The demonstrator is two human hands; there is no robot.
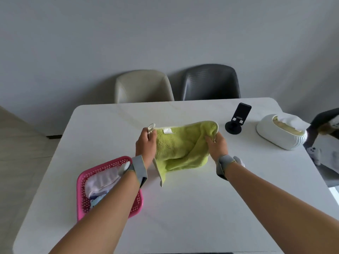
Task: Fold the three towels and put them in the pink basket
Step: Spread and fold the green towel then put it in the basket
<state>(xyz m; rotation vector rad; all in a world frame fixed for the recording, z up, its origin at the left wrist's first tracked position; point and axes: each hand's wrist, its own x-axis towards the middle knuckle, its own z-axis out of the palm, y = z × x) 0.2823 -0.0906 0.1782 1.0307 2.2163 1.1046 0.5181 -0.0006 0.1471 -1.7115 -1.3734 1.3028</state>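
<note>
Both hands hold the lime-green towel (180, 149) up over the middle of the white table (183, 208): the left hand (145, 143) pinches its upper left corner by the white hanging loop (151, 128), and the right hand (217, 143) grips the bunched upper right corner. A small white label (167, 131) sits near the top hem, its writing too small to read. The pink basket (82, 191) stands by the table's left edge, holding folded white and pale-blue towels (102, 182).
</note>
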